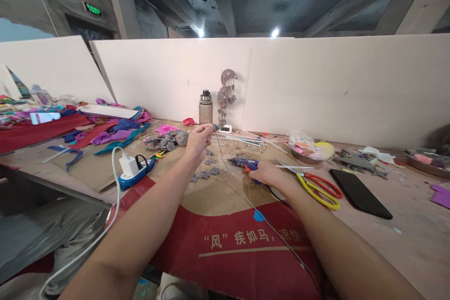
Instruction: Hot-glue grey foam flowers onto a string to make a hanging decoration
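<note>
My left hand is raised over the work surface, finger and thumb pinched on the end of a thin grey cord. The cord hangs from the fingertips and trails down to the lower right across the cardboard. My right hand is wrapped round a blue hot glue gun, its nozzle pointing left towards the cord. Small grey cut-out pieces lie on the cardboard below my left hand. A pile of grey pieces with pink dots and a ball of grey yarn sit behind my left wrist.
Scissors with red and yellow handles and a black phone lie to the right. At left stands a blue power strip with a white charger. A bottle and a grey moon-shaped hanging ornament are by the white board.
</note>
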`<state>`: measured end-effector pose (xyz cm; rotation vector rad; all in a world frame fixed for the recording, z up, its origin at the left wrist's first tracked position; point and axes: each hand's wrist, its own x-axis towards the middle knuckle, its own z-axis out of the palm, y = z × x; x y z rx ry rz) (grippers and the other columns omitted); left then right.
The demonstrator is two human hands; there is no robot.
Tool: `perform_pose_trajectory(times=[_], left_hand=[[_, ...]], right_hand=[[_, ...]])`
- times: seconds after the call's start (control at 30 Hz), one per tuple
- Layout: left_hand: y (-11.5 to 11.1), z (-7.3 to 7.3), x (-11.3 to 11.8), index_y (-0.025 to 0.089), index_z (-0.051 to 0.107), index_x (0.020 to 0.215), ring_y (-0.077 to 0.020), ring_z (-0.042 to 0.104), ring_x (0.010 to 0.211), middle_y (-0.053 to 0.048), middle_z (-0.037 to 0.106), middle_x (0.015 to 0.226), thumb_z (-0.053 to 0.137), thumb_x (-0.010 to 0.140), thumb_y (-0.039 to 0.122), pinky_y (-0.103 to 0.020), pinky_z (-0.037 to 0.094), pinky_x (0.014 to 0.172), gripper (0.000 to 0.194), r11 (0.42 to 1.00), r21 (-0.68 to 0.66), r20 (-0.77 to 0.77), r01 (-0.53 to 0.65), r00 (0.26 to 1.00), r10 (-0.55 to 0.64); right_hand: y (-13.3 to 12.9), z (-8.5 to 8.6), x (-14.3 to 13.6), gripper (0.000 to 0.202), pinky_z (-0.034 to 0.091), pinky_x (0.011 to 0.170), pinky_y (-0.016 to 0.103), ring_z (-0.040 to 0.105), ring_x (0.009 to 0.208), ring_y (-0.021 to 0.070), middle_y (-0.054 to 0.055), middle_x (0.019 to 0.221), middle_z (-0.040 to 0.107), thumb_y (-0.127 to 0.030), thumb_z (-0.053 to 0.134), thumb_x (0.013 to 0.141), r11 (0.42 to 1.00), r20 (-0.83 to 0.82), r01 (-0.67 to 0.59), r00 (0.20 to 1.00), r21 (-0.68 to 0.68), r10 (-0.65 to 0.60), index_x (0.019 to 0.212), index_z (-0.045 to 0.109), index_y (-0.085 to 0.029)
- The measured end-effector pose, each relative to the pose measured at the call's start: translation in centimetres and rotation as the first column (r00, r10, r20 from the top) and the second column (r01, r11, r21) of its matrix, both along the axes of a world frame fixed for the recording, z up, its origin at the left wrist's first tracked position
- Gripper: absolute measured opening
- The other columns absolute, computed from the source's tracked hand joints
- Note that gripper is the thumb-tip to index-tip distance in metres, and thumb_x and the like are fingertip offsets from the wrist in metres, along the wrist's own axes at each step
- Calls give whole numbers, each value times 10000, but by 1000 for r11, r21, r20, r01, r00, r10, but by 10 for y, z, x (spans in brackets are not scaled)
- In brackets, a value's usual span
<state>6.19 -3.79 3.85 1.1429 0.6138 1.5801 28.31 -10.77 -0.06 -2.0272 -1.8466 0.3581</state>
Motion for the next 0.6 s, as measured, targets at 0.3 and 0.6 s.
perform_pose_trajectory(times=[0.3, 0.6], left_hand=[[-1, 0, 1, 145, 606, 702, -11, 284, 417, 61, 455, 565, 744, 582, 285, -159, 131, 382, 230, 999, -18, -17, -30, 999, 30], [-4, -4, 6, 130, 594, 681, -6, 271, 416, 34, 520, 623, 759, 551, 293, -184, 89, 382, 266, 995, -99, -51, -1, 999, -4]], right_hand=[[-5, 17, -7, 206, 462, 506, 261, 631, 572, 163, 38, 793, 656, -278, 529, 734, 949, -628, 131, 774, 288, 83, 926, 556, -210], [-33, 31, -43, 354, 517, 619, 280, 583, 650, 118, 58, 1065, 631, -247, 469, 810, 841, -556, -84, 714, 534, 425, 1161, 425, -225]])
